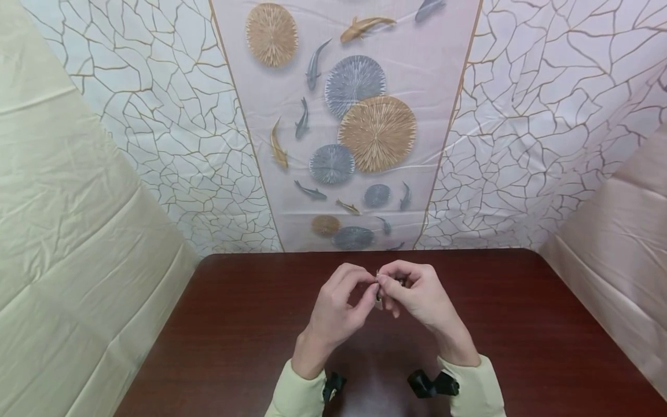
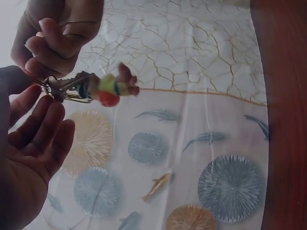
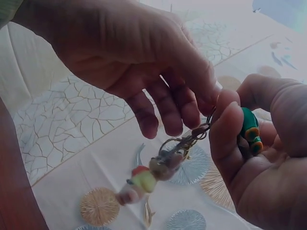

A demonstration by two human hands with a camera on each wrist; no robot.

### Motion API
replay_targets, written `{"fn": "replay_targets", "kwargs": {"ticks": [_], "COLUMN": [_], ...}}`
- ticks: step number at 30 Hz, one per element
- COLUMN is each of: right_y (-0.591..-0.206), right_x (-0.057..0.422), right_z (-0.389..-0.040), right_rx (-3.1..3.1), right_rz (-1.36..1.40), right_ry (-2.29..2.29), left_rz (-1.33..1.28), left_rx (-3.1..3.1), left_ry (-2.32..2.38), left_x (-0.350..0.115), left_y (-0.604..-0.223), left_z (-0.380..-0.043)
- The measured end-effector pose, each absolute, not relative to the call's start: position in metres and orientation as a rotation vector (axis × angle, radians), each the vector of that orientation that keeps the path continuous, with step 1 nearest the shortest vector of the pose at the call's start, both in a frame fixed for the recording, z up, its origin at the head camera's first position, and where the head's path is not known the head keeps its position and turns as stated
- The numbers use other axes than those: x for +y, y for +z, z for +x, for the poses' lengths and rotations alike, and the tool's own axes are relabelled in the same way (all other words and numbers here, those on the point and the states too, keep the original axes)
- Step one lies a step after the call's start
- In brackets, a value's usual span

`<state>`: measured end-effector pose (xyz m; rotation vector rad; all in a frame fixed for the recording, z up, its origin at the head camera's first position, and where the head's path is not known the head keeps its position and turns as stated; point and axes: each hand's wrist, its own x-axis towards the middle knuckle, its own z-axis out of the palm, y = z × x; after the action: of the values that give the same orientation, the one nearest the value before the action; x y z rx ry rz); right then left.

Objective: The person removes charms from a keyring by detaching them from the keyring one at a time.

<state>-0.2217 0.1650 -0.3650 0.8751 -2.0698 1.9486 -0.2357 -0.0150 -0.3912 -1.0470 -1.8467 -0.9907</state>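
Above the table, the left hand (image 1: 339, 304) and right hand (image 1: 417, 295) meet fingertip to fingertip. Between them they pinch a keychain's metal rings (image 3: 192, 139). A small figurine charm (image 3: 144, 181) in red, yellow and pinkish brown dangles from these rings, blurred in both wrist views; in the left wrist view the charm (image 2: 112, 88) hangs out to the side. The right hand's curled fingers also hold a small green piece with orange ends (image 3: 250, 129), partly hidden in the palm. Exactly how the rings join is hidden by the fingertips.
A dark reddish-brown table (image 1: 234, 347) lies beneath the hands. Behind it hangs a patterned cloth (image 1: 333, 197) with fish and round motifs, and plain beige cloth (image 1: 78, 231) flanks both sides. Black straps (image 1: 432, 384) sit by the sleeve cuffs.
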Motion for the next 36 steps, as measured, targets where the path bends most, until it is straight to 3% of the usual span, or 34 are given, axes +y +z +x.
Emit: {"fn": "replay_targets", "kwargs": {"ticks": [11,36], "right_y": [-0.3604,-0.3625], "right_x": [0.1622,0.1609], "right_z": [-0.2162,-0.2183], "right_rx": [-2.152,-2.162], "right_rz": [0.796,0.797], "right_ry": [1.743,1.726], "left_rz": [-1.03,-0.982], "left_rx": [-1.893,-1.91], "left_ry": [-1.085,-1.01], "left_x": [-0.0181,-0.0199], "left_y": [-0.3882,-0.3841], "left_z": [-0.2314,-0.2289]}}
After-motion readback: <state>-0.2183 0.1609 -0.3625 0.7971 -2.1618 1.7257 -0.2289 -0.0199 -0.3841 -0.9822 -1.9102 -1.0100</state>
